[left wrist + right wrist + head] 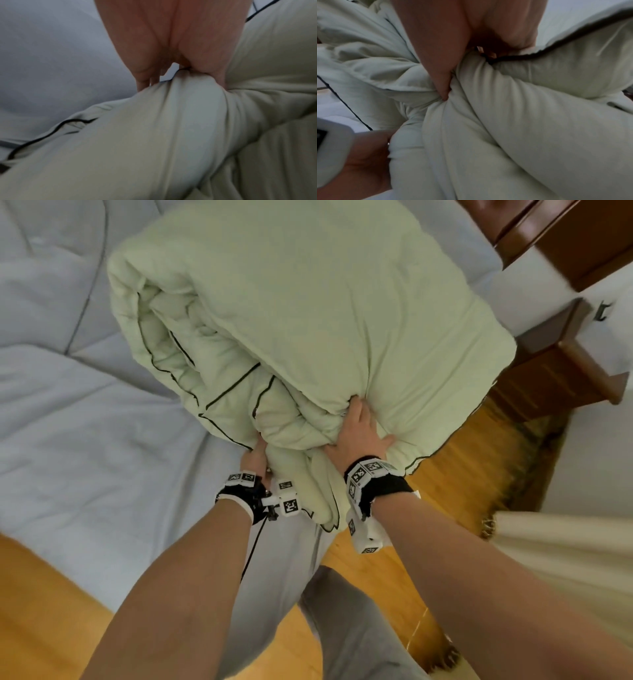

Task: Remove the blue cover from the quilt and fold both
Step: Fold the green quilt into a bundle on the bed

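A thick pale green quilt (308,302) with dark piping is folded into a bulky bundle and held up over the bed's near right corner. My left hand (255,458) grips the bundle's lower left folds, with the fingers buried in the fabric. In the left wrist view, the left hand (171,54) pinches a roll of the quilt (154,135). My right hand (359,436) clutches a bunched fold at the bundle's near right side. The right wrist view shows the right hand (453,33) with its thumb dug into the quilt (522,108). Pale blue fabric (85,422) lies spread over the bed below.
A dark wooden headboard or cabinet (582,241) and a wooden nightstand (555,371) stand at the right. Wood floor (462,474) runs beside the bed. A cream curtain (565,542) hangs at the right edge. My grey trouser leg (342,628) is below.
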